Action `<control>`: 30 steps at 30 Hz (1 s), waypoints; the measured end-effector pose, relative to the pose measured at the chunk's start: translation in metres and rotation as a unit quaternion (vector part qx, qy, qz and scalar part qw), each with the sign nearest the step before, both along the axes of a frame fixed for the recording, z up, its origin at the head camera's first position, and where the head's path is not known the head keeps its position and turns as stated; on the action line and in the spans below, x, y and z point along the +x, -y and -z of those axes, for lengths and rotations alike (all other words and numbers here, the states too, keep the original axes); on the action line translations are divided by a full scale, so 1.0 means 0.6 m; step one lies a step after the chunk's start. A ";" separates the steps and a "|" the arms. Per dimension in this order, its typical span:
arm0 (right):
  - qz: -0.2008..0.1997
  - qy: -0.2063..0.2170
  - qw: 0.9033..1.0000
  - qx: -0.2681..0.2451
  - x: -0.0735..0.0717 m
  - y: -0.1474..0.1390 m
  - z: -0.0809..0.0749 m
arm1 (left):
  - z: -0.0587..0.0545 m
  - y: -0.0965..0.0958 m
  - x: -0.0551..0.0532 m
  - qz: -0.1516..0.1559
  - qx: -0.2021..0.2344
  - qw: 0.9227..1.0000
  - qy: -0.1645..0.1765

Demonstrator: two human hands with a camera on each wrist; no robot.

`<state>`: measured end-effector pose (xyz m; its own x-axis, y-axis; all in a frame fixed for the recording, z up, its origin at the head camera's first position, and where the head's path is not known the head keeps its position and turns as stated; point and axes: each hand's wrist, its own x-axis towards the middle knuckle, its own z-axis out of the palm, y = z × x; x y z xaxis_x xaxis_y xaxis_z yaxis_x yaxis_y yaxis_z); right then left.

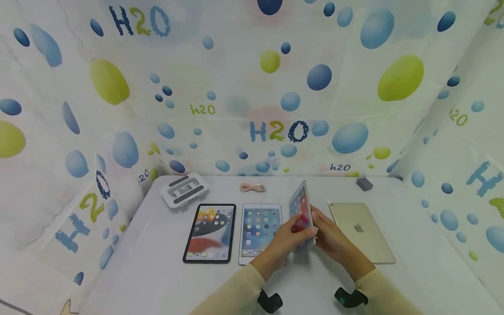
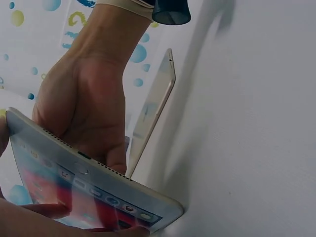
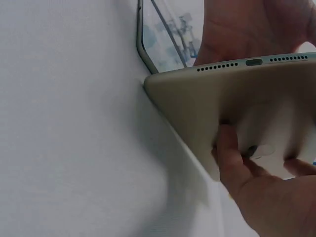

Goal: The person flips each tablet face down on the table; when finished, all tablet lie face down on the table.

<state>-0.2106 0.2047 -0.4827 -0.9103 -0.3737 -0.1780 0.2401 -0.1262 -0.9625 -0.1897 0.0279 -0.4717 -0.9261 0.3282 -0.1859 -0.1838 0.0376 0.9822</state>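
A white-framed tablet point(image 1: 303, 203) stands tilted on its long edge between both hands, its lit screen facing left. My left hand point(image 1: 289, 238) holds it from the screen side, its fingers point(image 2: 49, 211) lying across the lit glass and its thumb by the upper edge. From behind, my right hand point(image 1: 332, 234) supports the tablet, its fingertips point(image 3: 228, 133) pressed on the metal back near the round logo. One lower corner of the tablet comes close to the table in the wrist views. A lit white tablet point(image 1: 260, 227) lies flat just left, partly covered by the left hand.
A black-framed tablet point(image 1: 209, 234) lies farther left. A gold tablet point(image 1: 364, 232) lies face down at right. Along the back are a white-grey case point(image 1: 184, 190), a coiled pink cable point(image 1: 253, 187) and a dark charger block point(image 1: 364, 183). A bubble-printed curtain point(image 1: 236, 65) encloses the table.
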 end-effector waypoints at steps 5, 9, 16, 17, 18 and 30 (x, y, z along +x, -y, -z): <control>0.005 -0.034 0.998 0.053 0.007 0.003 -0.009 | -0.002 0.002 0.001 0.021 0.016 1.000 0.006; 0.019 -0.052 0.994 0.092 0.011 0.001 -0.010 | -0.007 0.004 0.005 0.033 0.030 0.999 0.022; 0.037 -0.087 0.985 0.146 0.015 -0.009 -0.003 | -0.015 0.003 0.010 0.020 0.125 0.991 0.048; 0.046 -0.090 0.983 0.151 0.014 -0.012 -0.002 | -0.015 0.003 0.010 0.016 0.141 0.989 0.050; 0.053 -0.094 0.982 0.155 0.014 -0.017 -0.001 | -0.015 0.003 0.010 0.010 0.154 0.987 0.054; 0.133 -0.035 0.973 0.186 -0.003 -0.065 0.006 | -0.012 -0.005 0.019 -0.004 0.283 0.955 0.095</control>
